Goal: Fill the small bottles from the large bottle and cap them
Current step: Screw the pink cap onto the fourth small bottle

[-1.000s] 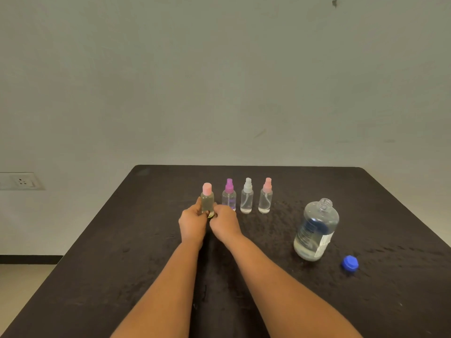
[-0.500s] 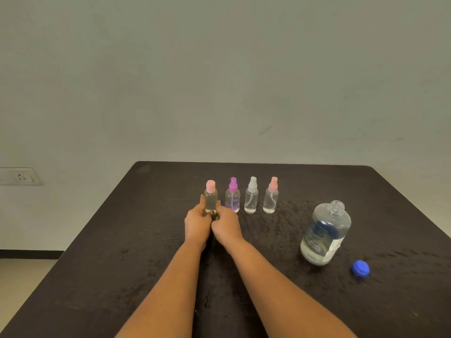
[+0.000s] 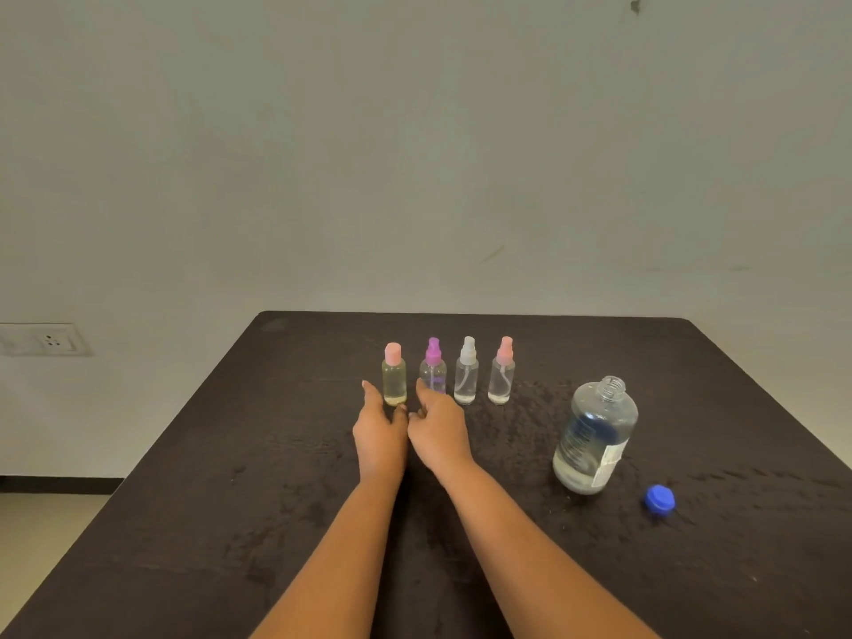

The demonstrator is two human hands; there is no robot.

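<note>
Plain pale wall behind, a white wall socket (image 3: 44,339) low at the left, and in front a dark textured counter (image 3: 230,477) carrying everything

Along the far middle of the counter, a row of four small clear plastic bottles, all upright and all capped: leftmost a small bottle of yellowish liquid with a flat pink cap (image 3: 394,374), then a small spray bottle with a purple top (image 3: 433,367), a small spray bottle with a white top (image 3: 466,372), and a small spray bottle with a pink top (image 3: 502,371), each apart from its neighbour

Well to the right and nearer, the large clear plastic bottle with a white label (image 3: 594,438), upright, neck open, liquid only in its lower part; just beside it to the right, a blue screw cap (image 3: 660,499) lying loose on the counter

Left hand (image 3: 380,433) and right hand (image 3: 438,431) side by side just in front of the yellowish bottle, fingers loose and spread to either side of its base, grasping nothing; contact with the bottle hard to rule out, but no grip on it

By the look of it, setting down of a filled and capped small bottle, with the row complete

Next, probably: reaching right for the blue cap and screwing it onto the open neck, steadying the large bottle with the other hand, given the open top and the risk of a spill
</note>
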